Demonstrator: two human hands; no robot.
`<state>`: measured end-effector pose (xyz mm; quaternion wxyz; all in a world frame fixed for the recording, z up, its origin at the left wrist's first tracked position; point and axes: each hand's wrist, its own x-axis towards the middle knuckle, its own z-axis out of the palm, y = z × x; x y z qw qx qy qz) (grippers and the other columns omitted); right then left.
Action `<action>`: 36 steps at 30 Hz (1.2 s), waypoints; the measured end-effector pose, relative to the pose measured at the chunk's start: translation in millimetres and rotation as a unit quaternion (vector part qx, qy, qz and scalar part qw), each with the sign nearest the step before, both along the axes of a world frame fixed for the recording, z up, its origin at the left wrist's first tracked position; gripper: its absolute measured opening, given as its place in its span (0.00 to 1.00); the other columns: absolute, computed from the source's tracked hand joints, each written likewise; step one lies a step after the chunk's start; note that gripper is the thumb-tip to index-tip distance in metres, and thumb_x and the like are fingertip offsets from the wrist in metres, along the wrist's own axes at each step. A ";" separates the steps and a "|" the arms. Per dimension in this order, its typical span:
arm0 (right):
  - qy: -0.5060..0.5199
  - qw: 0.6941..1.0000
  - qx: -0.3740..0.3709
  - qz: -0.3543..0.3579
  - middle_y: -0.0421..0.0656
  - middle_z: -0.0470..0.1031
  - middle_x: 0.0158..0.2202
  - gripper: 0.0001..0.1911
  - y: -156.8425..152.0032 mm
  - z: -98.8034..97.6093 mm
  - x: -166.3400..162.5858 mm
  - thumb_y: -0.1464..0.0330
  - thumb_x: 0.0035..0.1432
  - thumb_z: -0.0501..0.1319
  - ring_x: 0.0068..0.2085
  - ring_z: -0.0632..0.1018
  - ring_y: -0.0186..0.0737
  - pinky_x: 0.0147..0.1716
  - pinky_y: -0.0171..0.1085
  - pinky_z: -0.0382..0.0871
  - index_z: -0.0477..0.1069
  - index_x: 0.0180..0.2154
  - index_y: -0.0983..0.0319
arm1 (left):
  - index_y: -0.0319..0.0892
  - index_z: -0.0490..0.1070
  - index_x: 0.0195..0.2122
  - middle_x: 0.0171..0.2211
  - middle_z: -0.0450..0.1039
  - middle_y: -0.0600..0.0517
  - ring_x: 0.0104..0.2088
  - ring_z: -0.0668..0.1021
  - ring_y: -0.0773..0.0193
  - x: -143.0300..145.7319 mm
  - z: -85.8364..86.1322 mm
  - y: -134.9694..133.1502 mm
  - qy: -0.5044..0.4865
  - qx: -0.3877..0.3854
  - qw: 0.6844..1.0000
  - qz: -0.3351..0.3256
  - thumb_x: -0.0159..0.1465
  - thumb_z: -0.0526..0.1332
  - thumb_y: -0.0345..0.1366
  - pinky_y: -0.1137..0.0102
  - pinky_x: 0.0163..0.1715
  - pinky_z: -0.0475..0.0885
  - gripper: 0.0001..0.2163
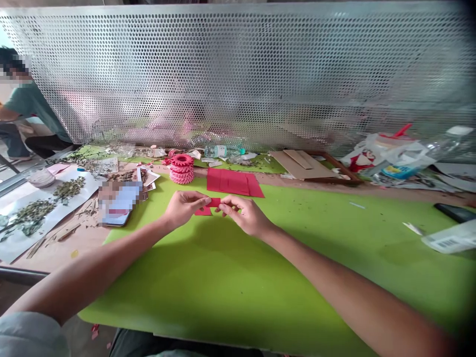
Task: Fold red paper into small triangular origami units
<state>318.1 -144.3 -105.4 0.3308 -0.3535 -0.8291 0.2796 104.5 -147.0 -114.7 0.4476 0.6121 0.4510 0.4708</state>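
I see 2 hands meeting over the middle of the green mat [260, 277] on the counter [85, 238]. The left hand [183, 207] and right hand [245, 215] each have fingers pinched on 1 small red paper strip [213, 202] between them. 1 more red scrap [203, 211] shows beneath the left fingertips - whether it joins the strip, I cannot tell. Toward the far edge lie red sheets [232, 182] and, beside them, stacked red rosettes [182, 168].

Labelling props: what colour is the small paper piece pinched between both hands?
Red: the small folded paper piece, held by left hand and right hand; head view.
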 end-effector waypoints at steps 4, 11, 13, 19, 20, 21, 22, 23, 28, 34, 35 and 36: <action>0.016 1.000 -0.004 -0.002 0.45 0.79 0.32 0.15 -1.5 0.1 -1.9 0.59 0.66 0.55 0.31 0.79 0.39 0.26 0.35 0.71 0.72 0.33 0.62 | 0.37 0.81 0.30 0.22 0.78 0.50 0.23 0.74 0.67 -2.2 3.3 1.0 0.000 -0.002 1.000 0.005 0.52 0.70 0.46 0.74 0.22 0.67 0.15; 0.063 0.995 -0.072 -0.015 0.44 0.78 0.33 0.13 -2.6 -1.5 -5.3 0.58 0.64 0.58 0.31 0.78 0.39 0.29 0.37 0.72 0.70 0.39 0.61 | 0.38 0.80 0.29 0.27 0.80 0.48 0.26 0.78 0.65 1.0 4.9 -9.5 0.027 0.016 0.999 -0.020 0.56 0.68 0.48 0.73 0.27 0.73 0.16; 0.080 0.992 -0.097 -0.016 0.43 0.77 0.33 0.14 -2.4 -2.2 -6.4 0.57 0.63 0.59 0.30 0.78 0.38 0.30 0.37 0.72 0.69 0.42 0.61 | 0.38 0.80 0.30 0.27 0.80 0.48 0.27 0.79 0.64 0.9 6.4 -12.0 0.034 0.023 0.999 -0.022 0.56 0.68 0.48 0.72 0.28 0.74 0.16; 0.132 0.975 -0.175 0.018 0.43 0.77 0.30 0.14 -0.2 -2.3 -9.8 0.58 0.60 0.63 0.27 0.76 0.36 0.28 0.36 0.71 0.72 0.40 0.63 | 0.40 0.81 0.32 0.30 0.81 0.49 0.28 0.80 0.62 -5.2 7.8 -9.3 0.123 0.088 0.989 0.000 0.59 0.66 0.47 0.72 0.29 0.73 0.14; 0.141 0.973 -0.180 0.018 0.43 0.78 0.31 0.14 0.2 -2.1 -10.0 0.59 0.59 0.63 0.27 0.76 0.35 0.27 0.35 0.71 0.72 0.39 0.63 | 0.40 0.81 0.32 0.31 0.82 0.49 0.29 0.80 0.62 -5.8 7.4 -8.9 0.143 0.106 0.984 0.004 0.60 0.65 0.46 0.72 0.30 0.73 0.13; 0.147 0.973 -0.179 0.014 0.44 0.78 0.32 0.14 0.6 -1.7 -9.8 0.59 0.59 0.63 0.28 0.76 0.35 0.26 0.35 0.70 0.73 0.39 0.63 | 0.41 0.81 0.32 0.32 0.82 0.50 0.30 0.80 0.62 -6.0 7.0 -8.9 0.160 0.122 0.979 0.007 0.60 0.65 0.46 0.72 0.31 0.72 0.13; 0.149 0.973 -0.176 0.011 0.44 0.78 0.33 0.14 0.8 -1.2 -9.5 0.59 0.59 0.63 0.28 0.76 0.35 0.25 0.34 0.69 0.73 0.40 0.63 | 0.42 0.81 0.31 0.32 0.82 0.50 0.31 0.80 0.62 -5.7 6.7 -9.3 0.171 0.135 0.976 0.009 0.61 0.65 0.45 0.72 0.32 0.72 0.12; 0.147 0.974 -0.173 0.011 0.44 0.78 0.35 0.14 0.8 -0.5 -8.9 0.59 0.60 0.62 0.29 0.76 0.35 0.24 0.33 0.68 0.73 0.40 0.63 | 0.42 0.81 0.31 0.32 0.82 0.51 0.31 0.80 0.62 -5.1 6.7 -10.2 0.177 0.144 0.974 0.009 0.61 0.66 0.45 0.72 0.33 0.72 0.11; 0.127 0.980 -0.152 0.017 0.43 0.76 0.34 0.13 -2.2 3.2 -6.2 0.59 0.61 0.62 0.30 0.77 0.35 0.24 0.32 0.67 0.74 0.40 0.63 | 0.42 0.80 0.30 0.30 0.81 0.51 0.30 0.80 0.63 -0.3 9.6 -16.7 0.184 0.162 0.970 0.002 0.59 0.67 0.43 0.72 0.34 0.71 0.10; 0.115 0.980 -0.145 0.070 0.43 0.76 0.36 0.14 -4.6 7.5 -2.9 0.62 0.60 0.62 0.33 0.77 0.35 0.30 0.35 0.72 0.73 0.45 0.62 | 0.39 0.78 0.28 0.27 0.79 0.49 0.27 0.78 0.64 -0.6 6.0 -14.3 0.097 0.090 0.991 -0.025 0.56 0.70 0.48 0.72 0.30 0.71 0.15; 0.118 0.980 -0.144 0.076 0.43 0.76 0.37 0.14 -4.5 7.9 -2.4 0.63 0.61 0.62 0.33 0.77 0.35 0.32 0.35 0.73 0.72 0.46 0.62 | 0.38 0.78 0.28 0.27 0.79 0.49 0.27 0.77 0.64 -0.9 4.7 -13.1 0.071 0.076 0.994 -0.036 0.55 0.70 0.48 0.72 0.29 0.71 0.16; 0.121 0.979 -0.144 0.081 0.44 0.76 0.37 0.13 -4.3 8.0 -2.0 0.64 0.61 0.61 0.34 0.77 0.35 0.33 0.36 0.73 0.72 0.46 0.62 | 0.38 0.77 0.27 0.26 0.79 0.49 0.26 0.77 0.65 -1.1 3.7 -11.9 0.053 0.068 0.995 -0.045 0.54 0.71 0.48 0.72 0.28 0.71 0.16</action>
